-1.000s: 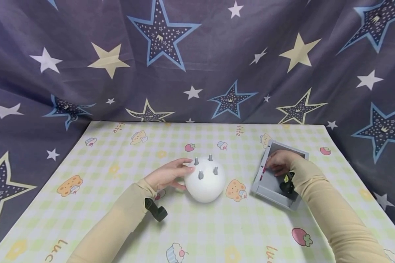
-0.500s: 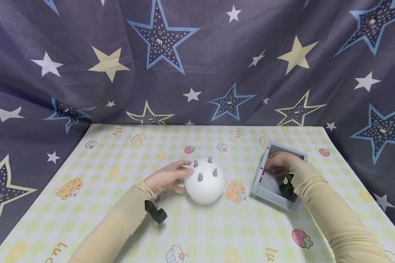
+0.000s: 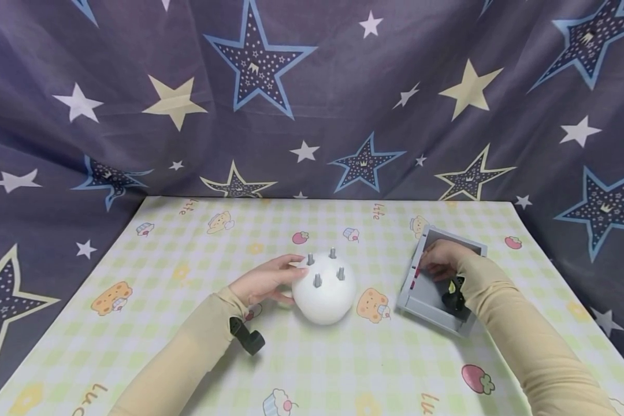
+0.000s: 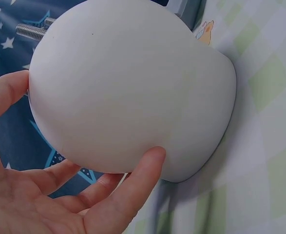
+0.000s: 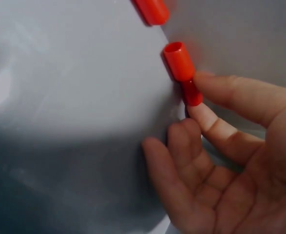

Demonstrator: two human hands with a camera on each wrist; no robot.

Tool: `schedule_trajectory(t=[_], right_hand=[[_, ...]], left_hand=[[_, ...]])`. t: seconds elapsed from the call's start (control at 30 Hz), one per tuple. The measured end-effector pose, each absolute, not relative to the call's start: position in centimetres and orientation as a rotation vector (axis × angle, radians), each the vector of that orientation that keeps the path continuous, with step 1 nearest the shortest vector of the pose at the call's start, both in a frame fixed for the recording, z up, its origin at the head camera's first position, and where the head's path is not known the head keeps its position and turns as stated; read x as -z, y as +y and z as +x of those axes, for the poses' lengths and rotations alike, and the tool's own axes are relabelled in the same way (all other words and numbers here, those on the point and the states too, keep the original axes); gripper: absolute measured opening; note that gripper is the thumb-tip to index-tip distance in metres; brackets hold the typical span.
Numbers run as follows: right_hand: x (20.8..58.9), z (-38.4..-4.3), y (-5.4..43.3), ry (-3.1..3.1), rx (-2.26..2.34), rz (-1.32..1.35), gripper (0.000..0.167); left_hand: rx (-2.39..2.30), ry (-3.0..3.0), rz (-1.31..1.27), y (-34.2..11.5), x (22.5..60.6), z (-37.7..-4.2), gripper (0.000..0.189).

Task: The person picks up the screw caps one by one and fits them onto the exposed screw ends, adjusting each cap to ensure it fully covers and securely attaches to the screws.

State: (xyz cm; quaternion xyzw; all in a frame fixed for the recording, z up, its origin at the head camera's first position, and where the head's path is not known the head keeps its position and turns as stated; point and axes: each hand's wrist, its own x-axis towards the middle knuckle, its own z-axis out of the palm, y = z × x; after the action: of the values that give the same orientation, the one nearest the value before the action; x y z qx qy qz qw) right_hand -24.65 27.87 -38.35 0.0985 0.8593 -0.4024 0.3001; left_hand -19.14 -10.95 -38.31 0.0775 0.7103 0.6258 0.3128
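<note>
A white ball-like body with several threaded metal studs pointing up from its top stands near the middle of the table. My left hand holds it from the left side, thumb and fingers spread round its curve; the left wrist view shows fingertips against the smooth white surface. On the right, my right hand reaches into a grey open box. There, in the right wrist view, thumb and forefinger pinch a small red cap by the box wall. Two more hollow red caps lie in line beyond it.
The table wears a green-and-white checked cloth printed with cartoon figures. Behind it hangs a dark star-patterned curtain. The box walls rise around the right hand, and a black wrist camera sits low inside them.
Both hands, the white body and the box stay in place; only the head view has shifted slightly.
</note>
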Motion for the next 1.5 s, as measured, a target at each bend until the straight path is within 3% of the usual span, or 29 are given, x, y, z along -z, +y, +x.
schedule_trajectory(t=[1.1,1.5], right_hand=[[37.7,-24.3,29.1,2.304,1.103,0.124,0.004],[35.4,-23.5,29.4,2.242,1.122,0.059,0.003]], left_hand=[[-1.636,1.882,0.205,-11.1,38.2,-19.1,0.061],[-1.633,1.891,0.204,-11.0,38.2,-19.0,0.061]])
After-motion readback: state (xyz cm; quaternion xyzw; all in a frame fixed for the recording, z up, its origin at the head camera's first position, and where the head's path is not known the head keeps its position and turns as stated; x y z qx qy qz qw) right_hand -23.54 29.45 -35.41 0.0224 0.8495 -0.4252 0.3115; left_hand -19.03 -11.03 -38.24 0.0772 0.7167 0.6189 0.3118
